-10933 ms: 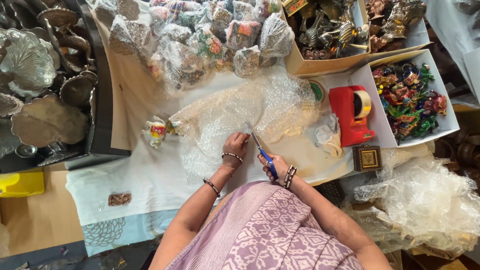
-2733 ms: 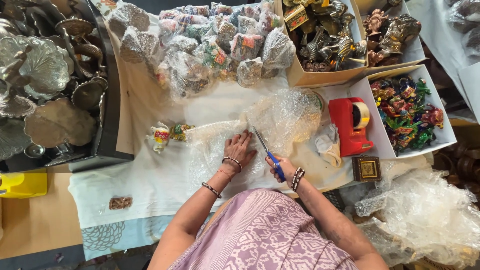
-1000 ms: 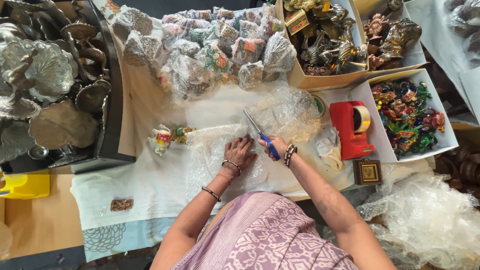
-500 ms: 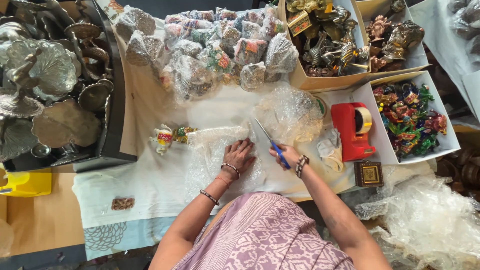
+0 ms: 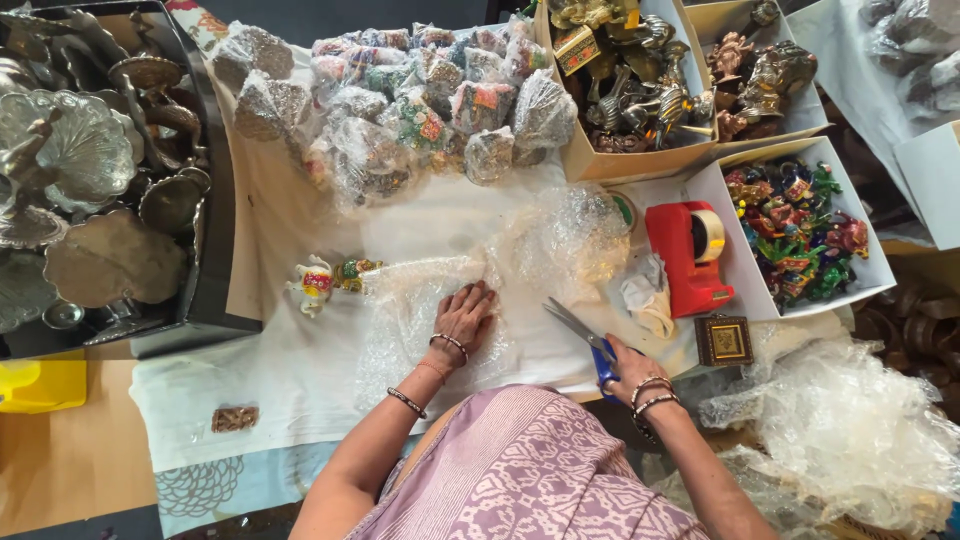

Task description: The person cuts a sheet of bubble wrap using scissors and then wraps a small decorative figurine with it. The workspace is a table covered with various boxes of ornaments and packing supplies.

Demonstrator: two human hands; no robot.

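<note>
- Head view is looking down on a table with a white cloth (image 5: pixel 200 390) lying over it; bare wood is showing at the left edge of the cloth.
- The landmark here is the one red tape holder (image 5: pixel 690 255), sitting on the cloth.
- One sheet of bubble wrap (image 5: pixel 430 300) is lying flat on the cloth, left of the tape holder.
- The left hand (image 5: pixel 462 318) is pressing down on the bubble wrap, fingers spread flat and holding nothing.
- The right hand (image 5: pixel 625 362) is resting just below the tape holder, fingers curling round the blue handle of one pair of scissors (image 5: pixel 580 335). The blades are pointing up and left, a little open, and are lying on the cloth beside the bubble wrap.
- One small painted figure (image 5: pixel 315 283) is lying far left of the tape holder, at the edge of the bubble wrap.
- One small dark framed square (image 5: pixel 723 340) is sitting right below the tape holder.
- Three open boxes are sitting above and right of the tape holder: one with colourful figures (image 5: pixel 795 235), two with metal figures (image 5: pixel 630 80).
- A pile of wrapped bundles (image 5: pixel 400 100) is lying up and left of the tape holder; too many to count.
- One dark tray of silver dishes (image 5: pixel 90 190) is sitting far to the left.
- Loose clear plastic (image 5: pixel 860 430) is heaped below and right of the tape holder.
</note>
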